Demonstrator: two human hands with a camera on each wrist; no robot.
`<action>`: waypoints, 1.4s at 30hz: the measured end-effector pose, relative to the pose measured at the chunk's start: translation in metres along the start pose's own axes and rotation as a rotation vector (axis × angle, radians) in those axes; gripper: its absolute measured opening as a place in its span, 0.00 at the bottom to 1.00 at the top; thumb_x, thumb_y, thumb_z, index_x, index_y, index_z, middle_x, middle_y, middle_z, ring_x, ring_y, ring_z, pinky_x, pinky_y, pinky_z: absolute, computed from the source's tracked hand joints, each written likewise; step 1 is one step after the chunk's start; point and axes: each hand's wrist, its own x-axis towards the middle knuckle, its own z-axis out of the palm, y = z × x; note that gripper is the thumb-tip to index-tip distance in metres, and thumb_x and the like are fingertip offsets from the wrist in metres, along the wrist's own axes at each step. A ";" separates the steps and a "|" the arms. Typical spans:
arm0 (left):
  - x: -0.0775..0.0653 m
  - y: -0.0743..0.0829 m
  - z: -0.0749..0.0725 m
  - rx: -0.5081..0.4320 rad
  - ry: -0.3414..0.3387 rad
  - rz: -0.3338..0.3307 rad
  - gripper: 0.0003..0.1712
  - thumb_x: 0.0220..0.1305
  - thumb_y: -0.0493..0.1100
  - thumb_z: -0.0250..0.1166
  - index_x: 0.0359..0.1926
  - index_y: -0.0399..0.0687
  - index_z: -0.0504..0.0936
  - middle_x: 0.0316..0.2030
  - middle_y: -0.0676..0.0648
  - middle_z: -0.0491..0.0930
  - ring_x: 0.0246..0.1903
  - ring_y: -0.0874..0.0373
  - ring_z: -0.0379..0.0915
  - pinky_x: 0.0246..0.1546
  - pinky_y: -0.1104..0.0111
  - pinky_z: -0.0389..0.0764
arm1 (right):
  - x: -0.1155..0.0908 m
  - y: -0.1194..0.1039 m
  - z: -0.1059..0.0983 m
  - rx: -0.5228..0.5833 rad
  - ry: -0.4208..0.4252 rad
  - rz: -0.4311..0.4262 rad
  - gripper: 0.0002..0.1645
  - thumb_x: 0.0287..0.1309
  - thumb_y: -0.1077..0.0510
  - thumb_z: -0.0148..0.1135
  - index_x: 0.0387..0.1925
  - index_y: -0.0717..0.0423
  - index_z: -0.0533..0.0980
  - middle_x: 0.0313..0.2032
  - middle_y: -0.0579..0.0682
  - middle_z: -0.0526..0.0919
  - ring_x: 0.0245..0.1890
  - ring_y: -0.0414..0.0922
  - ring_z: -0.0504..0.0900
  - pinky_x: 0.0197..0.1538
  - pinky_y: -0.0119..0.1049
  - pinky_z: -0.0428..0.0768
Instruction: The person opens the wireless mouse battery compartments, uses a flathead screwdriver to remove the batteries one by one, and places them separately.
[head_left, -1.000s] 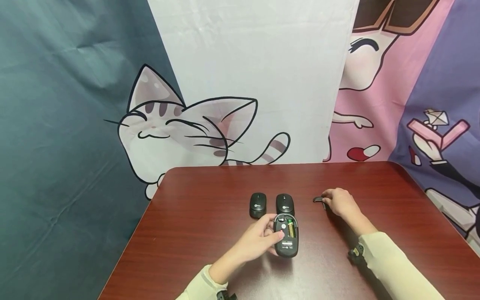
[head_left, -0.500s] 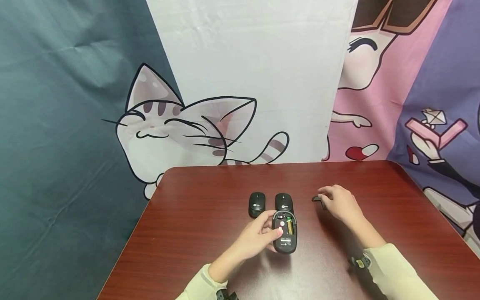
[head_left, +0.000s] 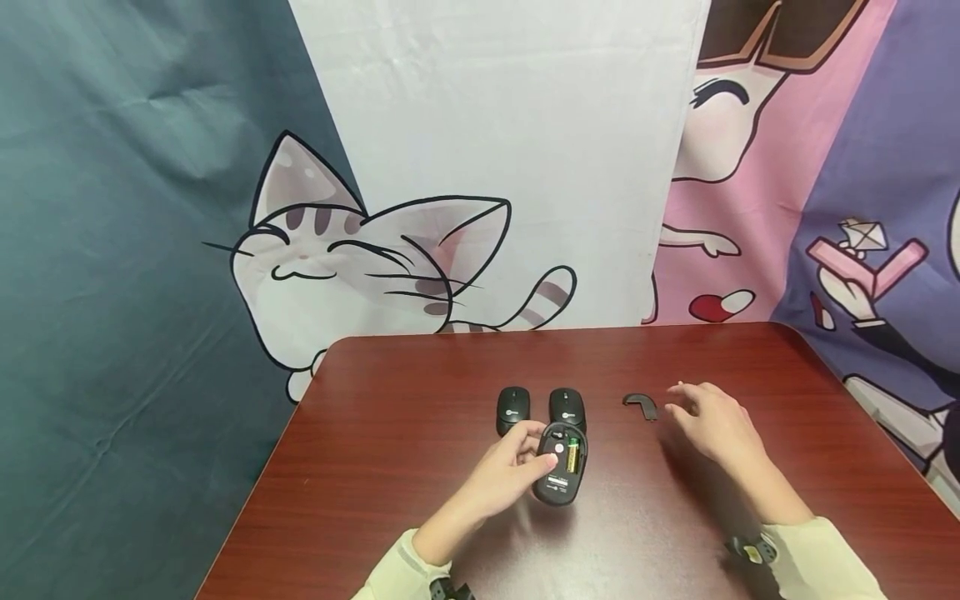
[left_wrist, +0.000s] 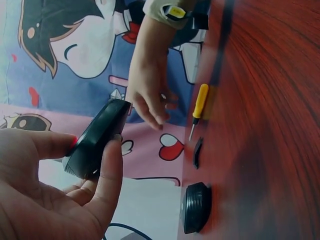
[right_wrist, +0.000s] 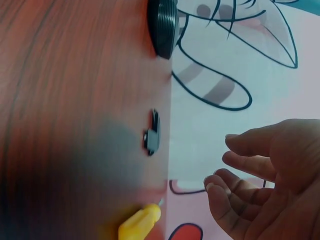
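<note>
My left hand grips a black computer mouse, underside up, thumb on it. Its compartment is uncovered, with a green-and-gold battery inside. My right hand hovers over the table with loosely bent fingers and holds nothing. Just left of it a small hooked black cover lies on the table. In the left wrist view, a yellow-handled screwdriver lies beyond the cover; its yellow handle also shows in the right wrist view. From the head view the right hand seems to hide it.
Two more black mice, one on the left and one on the right, stand behind the held mouse, partly hidden by it and the left hand. The reddish-brown table ends at a cartoon-printed cloth.
My right hand has let go of the black cover and moved right, leaving it on the table. The left hand has shifted the mouse slightly left and tilted it.
</note>
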 end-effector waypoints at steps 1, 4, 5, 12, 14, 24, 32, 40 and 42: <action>0.000 0.000 -0.001 0.014 0.005 0.005 0.25 0.66 0.42 0.67 0.63 0.42 0.74 0.45 0.45 0.85 0.38 0.62 0.80 0.38 0.74 0.84 | -0.001 0.002 -0.001 -0.002 -0.006 0.009 0.20 0.61 0.55 0.68 0.53 0.59 0.81 0.45 0.65 0.83 0.41 0.60 0.82 0.41 0.61 0.82; 0.001 -0.001 -0.002 0.040 0.007 0.020 0.24 0.67 0.43 0.66 0.62 0.44 0.76 0.44 0.46 0.85 0.39 0.63 0.80 0.42 0.75 0.82 | -0.004 0.008 -0.002 -0.006 -0.014 0.029 0.21 0.61 0.56 0.68 0.53 0.61 0.81 0.42 0.64 0.82 0.42 0.61 0.82 0.41 0.62 0.82; 0.001 -0.001 -0.002 0.043 0.006 0.025 0.24 0.67 0.43 0.66 0.62 0.44 0.76 0.44 0.46 0.85 0.39 0.63 0.80 0.42 0.75 0.83 | -0.004 0.010 -0.003 -0.005 -0.016 0.031 0.21 0.61 0.56 0.68 0.53 0.61 0.80 0.42 0.64 0.82 0.41 0.61 0.82 0.40 0.62 0.81; 0.003 -0.004 -0.004 0.080 -0.010 0.044 0.23 0.71 0.47 0.63 0.64 0.47 0.77 0.43 0.47 0.84 0.37 0.65 0.78 0.41 0.76 0.82 | -0.010 0.022 -0.005 -0.009 -0.041 0.083 0.25 0.61 0.54 0.68 0.56 0.62 0.78 0.45 0.67 0.80 0.45 0.64 0.81 0.42 0.65 0.79; 0.003 -0.005 -0.004 0.082 -0.012 0.049 0.23 0.72 0.47 0.62 0.64 0.47 0.77 0.43 0.47 0.84 0.38 0.65 0.78 0.41 0.75 0.81 | -0.011 0.024 -0.006 -0.013 -0.059 0.108 0.26 0.61 0.53 0.68 0.56 0.62 0.77 0.46 0.67 0.79 0.46 0.65 0.80 0.43 0.66 0.79; 0.005 -0.008 -0.004 -0.027 -0.024 0.016 0.27 0.72 0.45 0.63 0.66 0.38 0.71 0.49 0.40 0.82 0.43 0.57 0.82 0.32 0.74 0.87 | -0.014 0.032 -0.005 -0.045 -0.103 0.166 0.30 0.59 0.50 0.68 0.57 0.65 0.75 0.46 0.69 0.78 0.47 0.68 0.77 0.46 0.67 0.78; 0.003 -0.007 -0.007 -0.039 -0.036 0.037 0.29 0.67 0.37 0.65 0.66 0.34 0.68 0.51 0.38 0.81 0.51 0.47 0.82 0.49 0.72 0.87 | -0.015 0.037 -0.005 -0.057 -0.172 0.180 0.34 0.59 0.49 0.69 0.58 0.69 0.73 0.46 0.71 0.77 0.48 0.70 0.76 0.46 0.68 0.78; 0.002 -0.005 -0.012 -0.042 -0.038 0.012 0.28 0.66 0.37 0.66 0.65 0.36 0.70 0.53 0.40 0.80 0.52 0.50 0.82 0.47 0.72 0.87 | -0.015 0.041 -0.003 -0.064 -0.228 0.208 0.38 0.59 0.46 0.68 0.59 0.71 0.70 0.46 0.71 0.76 0.48 0.71 0.76 0.46 0.68 0.79; 0.002 -0.006 -0.013 -0.039 -0.032 0.010 0.27 0.66 0.38 0.66 0.64 0.38 0.72 0.53 0.40 0.81 0.52 0.51 0.82 0.48 0.73 0.87 | -0.014 0.041 -0.003 -0.065 -0.236 0.212 0.38 0.59 0.46 0.68 0.59 0.71 0.70 0.46 0.71 0.76 0.48 0.70 0.76 0.46 0.68 0.79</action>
